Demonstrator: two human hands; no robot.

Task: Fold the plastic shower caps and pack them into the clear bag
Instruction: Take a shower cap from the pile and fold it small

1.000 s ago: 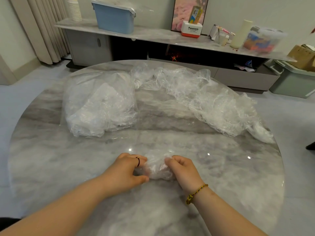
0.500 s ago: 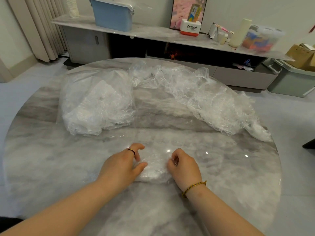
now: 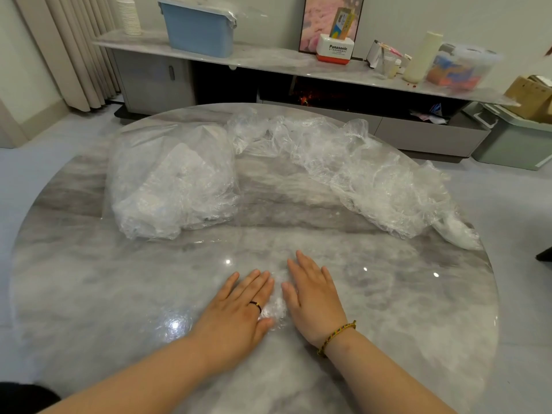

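A small clear shower cap [image 3: 276, 307] lies flattened on the round marble table [image 3: 119, 294], near the front edge. My left hand [image 3: 239, 309] and my right hand [image 3: 313, 297] lie palm down with straight fingers, side by side, pressing on it; most of the cap is hidden under them. The clear bag [image 3: 170, 186], holding white folded caps, sits at the back left. A long heap of loose crumpled shower caps [image 3: 358, 174] stretches from the back middle to the right edge.
Behind the table runs a low marble sideboard [image 3: 268, 58] with a blue bin [image 3: 198, 31], a stack of cups, a Panasonic box and a clear tub. A green-grey storage box [image 3: 513, 138] stands on the floor at the right.
Both hands went from curled, pinching the bunched cap, to flat with straight fingers pressing it down on the table. The cap is now flatter.
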